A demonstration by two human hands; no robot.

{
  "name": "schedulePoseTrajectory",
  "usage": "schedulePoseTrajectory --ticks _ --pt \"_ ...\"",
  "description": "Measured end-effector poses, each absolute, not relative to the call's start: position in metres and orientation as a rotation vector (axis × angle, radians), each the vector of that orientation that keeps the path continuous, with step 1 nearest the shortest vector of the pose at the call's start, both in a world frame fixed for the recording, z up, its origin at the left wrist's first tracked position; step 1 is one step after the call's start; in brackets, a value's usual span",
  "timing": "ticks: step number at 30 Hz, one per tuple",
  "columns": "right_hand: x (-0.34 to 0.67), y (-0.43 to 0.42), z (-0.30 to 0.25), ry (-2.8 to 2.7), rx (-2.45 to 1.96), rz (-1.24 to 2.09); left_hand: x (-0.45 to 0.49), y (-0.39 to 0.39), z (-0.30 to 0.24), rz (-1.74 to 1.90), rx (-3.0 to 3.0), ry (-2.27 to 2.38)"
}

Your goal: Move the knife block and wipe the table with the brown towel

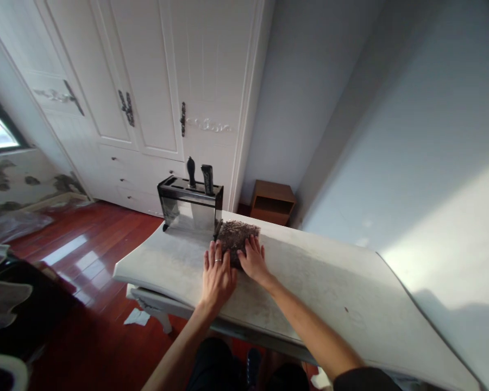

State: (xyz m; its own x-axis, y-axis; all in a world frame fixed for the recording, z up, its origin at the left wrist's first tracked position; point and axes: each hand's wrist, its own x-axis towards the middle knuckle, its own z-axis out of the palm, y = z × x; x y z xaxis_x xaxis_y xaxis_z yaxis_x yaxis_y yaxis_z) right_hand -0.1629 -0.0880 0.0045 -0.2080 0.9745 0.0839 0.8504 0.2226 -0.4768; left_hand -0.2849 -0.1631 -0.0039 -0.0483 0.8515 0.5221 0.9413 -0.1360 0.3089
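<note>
A dark brown, rough-textured cloth lies folded or bunched on the white tabletop. My right hand rests on its near right part, fingers spread. At its near left edge is my left hand, palm down with the fingers stretched out and a ring on one of them. Neither hand visibly grips the cloth. Just left of it stands a knife block with clear sides and a black slotted top. Two black-handled tools stick up from it, one with a rounded handle, one with a squarer handle.
A white wardrobe with dark handles rises behind the table. A small brown wooden box stands on the floor against the wall. White paper lies on the red wood floor. To the right is a pale wall.
</note>
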Motion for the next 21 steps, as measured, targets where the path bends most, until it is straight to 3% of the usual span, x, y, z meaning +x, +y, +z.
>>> schedulePoseTrajectory --ticks 9,15,21 --pt "-0.154 -0.074 0.001 -1.947 -1.434 0.69 -0.284 -0.163 0.002 -0.919 -2.043 -1.835" --pt "-0.079 -0.065 0.003 -1.746 -1.172 0.78 -0.248 -0.17 0.011 -1.165 -2.383 -1.439" --pt "0.011 -0.072 0.009 -1.64 -1.233 0.822 -0.182 -0.156 0.027 -0.995 -2.762 -1.467"
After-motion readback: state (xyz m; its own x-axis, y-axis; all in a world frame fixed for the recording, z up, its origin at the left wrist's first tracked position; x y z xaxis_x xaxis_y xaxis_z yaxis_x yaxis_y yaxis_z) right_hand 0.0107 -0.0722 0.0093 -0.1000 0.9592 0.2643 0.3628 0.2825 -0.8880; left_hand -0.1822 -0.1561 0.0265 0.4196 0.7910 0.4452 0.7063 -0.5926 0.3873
